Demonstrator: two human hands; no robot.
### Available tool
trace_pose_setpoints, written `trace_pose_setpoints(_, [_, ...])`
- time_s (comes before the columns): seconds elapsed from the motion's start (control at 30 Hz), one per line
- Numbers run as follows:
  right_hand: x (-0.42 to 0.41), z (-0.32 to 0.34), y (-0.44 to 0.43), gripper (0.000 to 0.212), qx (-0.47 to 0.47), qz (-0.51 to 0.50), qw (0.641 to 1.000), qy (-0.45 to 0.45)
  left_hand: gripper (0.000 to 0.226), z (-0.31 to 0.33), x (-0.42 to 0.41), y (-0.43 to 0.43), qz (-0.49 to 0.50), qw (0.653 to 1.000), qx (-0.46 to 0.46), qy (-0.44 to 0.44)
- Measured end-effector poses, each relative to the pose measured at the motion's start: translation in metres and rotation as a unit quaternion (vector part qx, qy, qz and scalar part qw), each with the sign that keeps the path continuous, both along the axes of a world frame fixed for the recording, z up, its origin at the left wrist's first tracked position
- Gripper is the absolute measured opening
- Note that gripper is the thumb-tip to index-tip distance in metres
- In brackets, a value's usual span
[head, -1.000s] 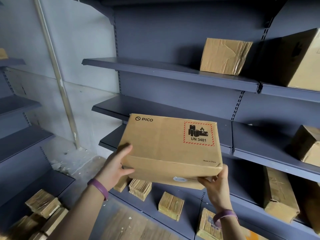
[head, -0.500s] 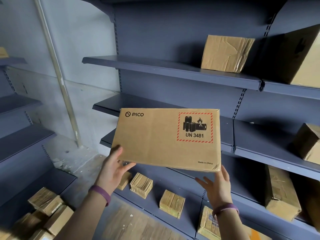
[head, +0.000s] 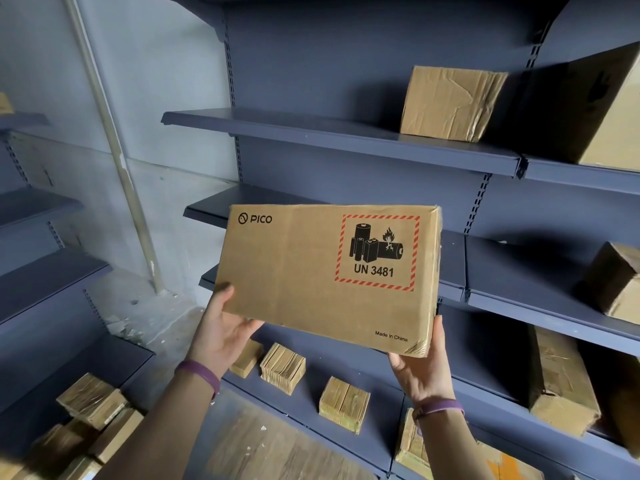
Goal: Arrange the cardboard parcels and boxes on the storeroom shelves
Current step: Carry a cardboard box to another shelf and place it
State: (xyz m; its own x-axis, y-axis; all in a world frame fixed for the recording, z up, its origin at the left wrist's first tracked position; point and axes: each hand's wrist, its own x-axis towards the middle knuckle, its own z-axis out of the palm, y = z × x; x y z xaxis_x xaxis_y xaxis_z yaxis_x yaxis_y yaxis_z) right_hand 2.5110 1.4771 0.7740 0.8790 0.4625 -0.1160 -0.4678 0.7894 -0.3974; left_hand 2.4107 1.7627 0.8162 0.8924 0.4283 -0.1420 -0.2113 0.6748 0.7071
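shelves (head: 332, 138) behind, box (head: 298, 282) (two-handed) has tipped upright.

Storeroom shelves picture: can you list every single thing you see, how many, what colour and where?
PICO box: one, brown, held up in front of the middle shelves
crumpled box: one, brown, upper shelf
big box: one, brown, upper shelf, far right
right box: one, brown, middle shelf, far right
tall parcel: one, brown, bottom shelf, right
small parcels: at least four, tan, bottom shelf
parcel pile: several, tan, bottom left
shelves: several, dark blue-grey, ahead and at left
pipe: one, pale, on the wall
wristbands: two, purple, one per wrist
left hand: holds the PICO box's lower left corner
right hand: holds its lower right corner
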Motion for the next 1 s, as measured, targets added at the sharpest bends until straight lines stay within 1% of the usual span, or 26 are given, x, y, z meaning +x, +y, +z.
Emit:
trace_pose_setpoints(0.03, [-0.001, 0.001, 0.002, 0.081, -0.001, -0.011, 1.0, -0.002, 0.046, 0.001, 0.002, 0.0, 0.003, 1.0, -0.008, 0.0])
trace_pose_setpoints(0.1, [-0.001, 0.0, 0.007, 0.089, -0.009, -0.029, 0.999, -0.009, 0.042, 0.004, 0.007, -0.001, 0.011, 1.0, -0.026, 0.007])
trace_pose_setpoints(0.13, [-0.003, 0.002, 0.01, 0.085, -0.012, -0.042, 0.999, -0.019, 0.041, 0.005, 0.009, -0.001, 0.02, 0.999, -0.03, 0.015])
trace_pose_setpoints(0.2, [-0.006, 0.004, 0.015, 0.053, -0.011, -0.082, 0.996, -0.024, 0.046, 0.005, 0.015, -0.002, 0.038, 0.999, -0.021, 0.021])
trace_pose_setpoints(0.23, [-0.008, 0.007, 0.017, 0.047, -0.022, -0.102, 0.994, -0.022, 0.05, 0.004, 0.017, -0.003, 0.04, 0.999, -0.011, 0.02])
trace_pose_setpoints(0.27, [-0.009, 0.01, 0.019, 0.052, -0.036, -0.117, 0.992, -0.028, 0.053, 0.006, 0.018, -0.009, 0.035, 0.999, 0.001, 0.02])
trace_pose_setpoints(0.3, [-0.009, 0.012, 0.021, 0.064, -0.045, -0.13, 0.99, -0.042, 0.053, 0.01, 0.018, -0.016, 0.019, 1.0, 0.014, 0.017])
trace_pose_setpoints(0.33, [-0.009, 0.014, 0.023, 0.081, -0.058, -0.147, 0.986, -0.053, 0.052, 0.013, 0.017, -0.024, 0.002, 0.999, 0.029, 0.012])
trace_pose_setpoints(0.37, [-0.011, 0.016, 0.026, 0.089, -0.07, -0.163, 0.982, -0.062, 0.05, 0.016, 0.016, -0.032, -0.014, 0.999, 0.04, 0.006])
trace_pose_setpoints(0.4, [-0.012, 0.02, 0.029, 0.082, -0.074, -0.173, 0.98, -0.072, 0.048, 0.02, 0.014, -0.038, -0.034, 0.998, 0.046, 0.0])
trace_pose_setpoints(0.47, [-0.013, 0.025, 0.034, 0.047, -0.068, -0.185, 0.978, -0.067, 0.047, 0.026, 0.01, -0.047, -0.075, 0.996, 0.055, -0.015])
trace_pose_setpoints(0.5, [-0.013, 0.028, 0.037, 0.035, -0.06, -0.192, 0.977, -0.068, 0.046, 0.029, 0.007, -0.051, -0.094, 0.993, 0.064, -0.023])
trace_pose_setpoints(0.53, [-0.014, 0.03, 0.039, 0.03, -0.055, -0.201, 0.975, -0.073, 0.044, 0.031, 0.004, -0.054, -0.106, 0.991, 0.076, -0.031])
trace_pose_setpoints(0.6, [-0.019, 0.036, 0.046, 0.031, -0.069, -0.225, 0.969, -0.081, 0.045, 0.033, 0.0, -0.059, -0.103, 0.989, 0.099, -0.04])
trace_pose_setpoints(0.63, [-0.021, 0.039, 0.049, 0.033, -0.095, -0.235, 0.964, -0.082, 0.055, 0.034, -0.001, -0.06, -0.095, 0.989, 0.109, -0.04])
trace_pose_setpoints(0.7, [-0.022, 0.042, 0.051, 0.03, -0.152, -0.254, 0.952, -0.079, 0.083, 0.031, -0.002, -0.062, -0.101, 0.984, 0.141, -0.043])
trace_pose_setpoints(0.73, [-0.021, 0.043, 0.052, 0.028, -0.166, -0.256, 0.949, -0.075, 0.087, 0.03, -0.003, -0.065, -0.102, 0.981, 0.158, -0.041])
trace_pose_setpoints(0.83, [-0.021, 0.047, 0.055, 0.031, -0.187, -0.239, 0.949, -0.08, 0.079, 0.028, -0.003, -0.069, -0.063, 0.982, 0.173, -0.037])
trace_pose_setpoints(0.9, [-0.022, 0.048, 0.055, 0.035, -0.159, -0.214, 0.959, -0.097, 0.069, 0.026, -0.001, -0.066, -0.032, 0.985, 0.164, -0.041])
trace_pose_setpoints(1.0, [-0.024, 0.047, 0.046, 0.042, -0.085, -0.133, 0.981, -0.111, 0.062, 0.026, -0.003, -0.054, -0.021, 0.991, 0.122, -0.045])
